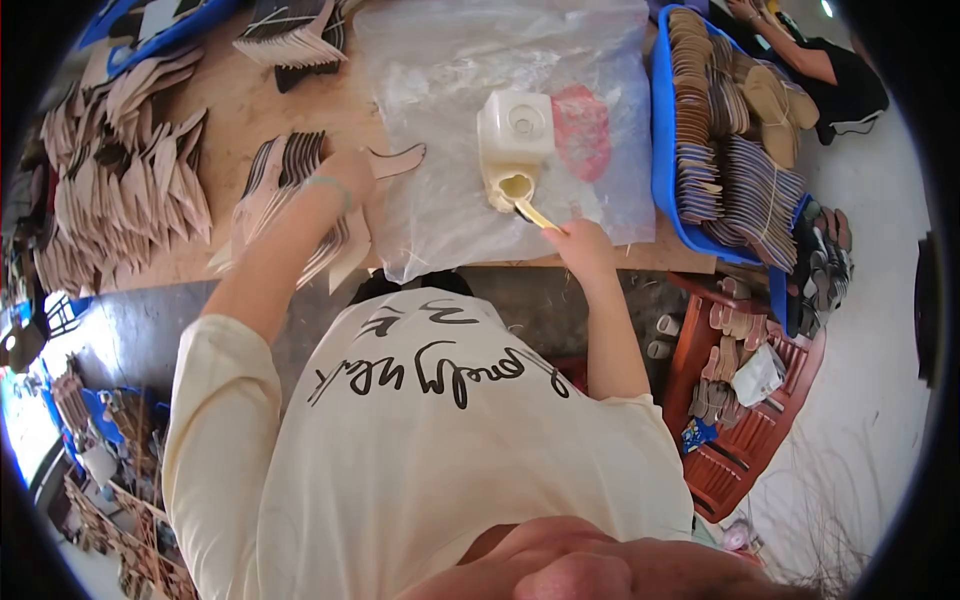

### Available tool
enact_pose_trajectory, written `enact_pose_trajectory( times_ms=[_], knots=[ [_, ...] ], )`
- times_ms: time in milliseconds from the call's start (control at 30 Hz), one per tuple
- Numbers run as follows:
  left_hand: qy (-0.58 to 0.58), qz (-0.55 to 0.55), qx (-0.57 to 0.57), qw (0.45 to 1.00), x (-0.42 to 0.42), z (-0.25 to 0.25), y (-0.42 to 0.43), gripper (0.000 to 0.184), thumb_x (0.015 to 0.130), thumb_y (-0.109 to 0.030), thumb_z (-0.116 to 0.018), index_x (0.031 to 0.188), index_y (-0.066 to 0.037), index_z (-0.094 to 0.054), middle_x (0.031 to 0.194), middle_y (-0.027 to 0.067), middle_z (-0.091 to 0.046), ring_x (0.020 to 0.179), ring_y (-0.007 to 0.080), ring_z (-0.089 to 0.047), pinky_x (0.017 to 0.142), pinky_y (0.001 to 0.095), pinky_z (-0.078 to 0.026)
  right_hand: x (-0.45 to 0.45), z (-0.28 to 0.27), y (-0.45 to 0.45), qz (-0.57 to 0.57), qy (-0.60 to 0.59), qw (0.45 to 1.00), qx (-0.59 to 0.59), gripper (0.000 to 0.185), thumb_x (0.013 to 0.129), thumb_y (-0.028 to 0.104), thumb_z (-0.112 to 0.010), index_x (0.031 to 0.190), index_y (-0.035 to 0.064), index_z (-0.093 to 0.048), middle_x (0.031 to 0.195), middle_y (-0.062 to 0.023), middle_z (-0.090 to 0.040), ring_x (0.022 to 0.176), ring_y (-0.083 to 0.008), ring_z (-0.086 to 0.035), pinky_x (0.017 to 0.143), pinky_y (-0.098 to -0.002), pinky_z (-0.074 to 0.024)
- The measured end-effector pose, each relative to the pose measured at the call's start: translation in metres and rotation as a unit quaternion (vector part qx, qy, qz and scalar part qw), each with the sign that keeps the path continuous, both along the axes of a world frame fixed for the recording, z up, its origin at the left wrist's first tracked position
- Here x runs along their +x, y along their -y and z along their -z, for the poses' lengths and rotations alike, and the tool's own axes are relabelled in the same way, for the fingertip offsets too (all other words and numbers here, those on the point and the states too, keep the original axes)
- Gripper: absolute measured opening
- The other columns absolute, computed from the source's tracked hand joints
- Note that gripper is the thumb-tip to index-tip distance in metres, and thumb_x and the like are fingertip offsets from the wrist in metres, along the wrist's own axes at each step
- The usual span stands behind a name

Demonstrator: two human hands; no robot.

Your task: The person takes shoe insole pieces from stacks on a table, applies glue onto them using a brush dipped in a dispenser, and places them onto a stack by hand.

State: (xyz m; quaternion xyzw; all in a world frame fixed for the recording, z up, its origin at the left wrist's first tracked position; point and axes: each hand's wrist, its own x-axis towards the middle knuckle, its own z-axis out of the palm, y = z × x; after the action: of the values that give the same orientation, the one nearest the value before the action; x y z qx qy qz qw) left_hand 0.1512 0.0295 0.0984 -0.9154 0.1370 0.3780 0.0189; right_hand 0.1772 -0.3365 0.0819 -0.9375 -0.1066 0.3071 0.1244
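Note:
My right hand [585,250] grips the yellow handle of a brush [538,215], with its far end at the cut opening of a white plastic bottle [515,130]. Pale yellow stuff shows inside that opening. My left hand [345,180] has its fingers closed at the end of a pale curved shoe piece [402,163], which has a dark edge and reaches over the plastic sheet [430,225]. Under and beside my left hand is a fanned stack of similar pale pieces [275,175]; my forearm covers part of it.
Piles of pale pieces [130,190] cover the table's left side, and a tied bundle [292,40] lies at the back. A pink-red patch [582,132] marks the sheet. Right stands a blue crate [665,150] of soles; below is a reddish wooden rack [745,470]. Another person's arm [800,55] shows top right.

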Motion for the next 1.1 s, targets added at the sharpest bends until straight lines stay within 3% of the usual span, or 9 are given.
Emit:
enact_pose_trajectory(
  times_ms=[33,67,133,200,500,600,800,933,1100],
  knots=[
    [-0.086,0.095,0.016,0.992,0.013,-0.009,-0.002,0.018,0.083,-0.009,-0.054,0.082,0.008,-0.060,0.074,0.0233,-0.067,0.070,0.0310,-0.069,0.061,0.0349,-0.055,-0.002,-0.003,-0.001,0.022,-0.023,0.999,0.025,0.040,0.083,0.038,-0.064,0.079,-0.0013,-0.067,0.066,-0.0170,-0.062,0.061,-0.0308,-0.060,0.058,-0.0418,-0.0446],
    [-0.110,-0.109,-0.048,0.987,0.019,-0.003,-0.005,0.017,0.082,-0.008,-0.053,0.080,0.008,-0.059,0.070,0.0229,-0.066,0.065,0.0293,-0.068,0.055,0.0345,-0.053,-0.007,0.001,-0.009,0.051,-0.032,0.994,0.088,0.040,0.084,0.038,-0.064,0.079,-0.0020,-0.066,0.062,-0.0148,-0.059,0.057,-0.0276,-0.057,0.057,-0.0403,-0.0429],
    [-0.136,-0.495,-0.163,0.842,0.029,0.009,-0.013,0.016,0.082,-0.006,-0.051,0.076,0.007,-0.059,0.061,0.0221,-0.063,0.055,0.0259,-0.066,0.044,0.0337,-0.050,-0.020,0.015,-0.045,0.111,-0.047,0.970,0.213,0.042,0.086,0.038,-0.063,0.078,-0.0033,-0.065,0.055,-0.0104,-0.054,0.051,-0.0211,-0.050,0.053,-0.0373,-0.0394],
    [-0.168,-0.536,-0.191,0.805,0.037,0.027,-0.026,0.016,0.081,-0.006,-0.049,0.077,0.007,-0.058,0.060,0.0203,-0.062,0.051,0.0222,-0.064,0.037,0.0331,-0.044,-0.037,0.032,-0.084,0.145,-0.096,0.928,0.330,0.042,0.088,0.037,-0.063,0.081,-0.0043,-0.066,0.054,-0.0055,-0.050,0.052,-0.0136,-0.044,0.051,-0.0326,-0.0373],
    [-0.153,-0.650,-0.217,0.712,0.011,0.025,-0.026,0.018,0.083,-0.013,-0.051,0.078,0.003,-0.058,0.064,0.0130,-0.061,0.040,0.0112,-0.043,0.036,0.0262,-0.034,-0.076,0.081,-0.148,0.186,-0.214,0.850,0.445,0.043,0.090,0.036,-0.062,0.077,-0.0055,-0.065,0.049,-0.0001,-0.040,0.048,-0.0092,-0.036,0.046,-0.0312,-0.0313],
    [-0.174,-0.659,-0.223,0.696,0.003,0.034,-0.030,0.020,0.084,-0.015,-0.051,0.074,0.002,-0.059,0.062,0.0098,-0.059,0.040,0.0096,-0.043,0.036,0.0250,-0.033,-0.075,0.084,-0.146,0.159,-0.216,0.872,0.409,0.043,0.090,0.037,-0.060,0.076,-0.0036,-0.065,0.048,-0.0035,-0.042,0.046,-0.0134,-0.040,0.047,-0.0342,-0.0330],
    [-0.184,-0.662,-0.232,0.689,-0.006,0.024,-0.025,0.021,0.084,-0.016,-0.051,0.073,0.000,-0.060,0.058,0.0061,-0.055,0.039,0.0082,-0.042,0.036,0.0243,-0.033,-0.066,0.101,-0.137,0.073,-0.006,0.953,0.293,0.042,0.089,0.041,-0.056,0.073,0.0028,-0.063,0.059,-0.0167,-0.057,0.055,-0.0366,-0.054,0.053,-0.0454,-0.0407],
    [-0.187,-0.640,-0.243,0.705,-0.011,0.027,-0.024,0.021,0.083,-0.015,-0.050,0.073,0.000,-0.060,0.057,0.0058,-0.055,0.039,0.0082,-0.042,0.035,0.0241,-0.033,-0.051,0.109,-0.126,0.095,0.062,0.968,0.222,0.044,0.089,0.041,-0.057,0.068,0.0024,-0.058,0.061,-0.0174,-0.057,0.060,-0.0386,-0.056,0.054,-0.0459,-0.0421],
    [-0.188,-0.646,-0.252,0.696,-0.015,0.031,-0.023,0.020,0.083,-0.014,-0.050,0.073,0.001,-0.059,0.057,0.0061,-0.054,0.039,0.0087,-0.041,0.036,0.0244,-0.033,-0.067,0.075,-0.138,0.062,-0.045,0.952,0.295,0.043,0.089,0.041,-0.057,0.070,0.0030,-0.061,0.061,-0.0171,-0.058,0.061,-0.0381,-0.057,0.055,-0.0457,-0.0426]
  ],
)
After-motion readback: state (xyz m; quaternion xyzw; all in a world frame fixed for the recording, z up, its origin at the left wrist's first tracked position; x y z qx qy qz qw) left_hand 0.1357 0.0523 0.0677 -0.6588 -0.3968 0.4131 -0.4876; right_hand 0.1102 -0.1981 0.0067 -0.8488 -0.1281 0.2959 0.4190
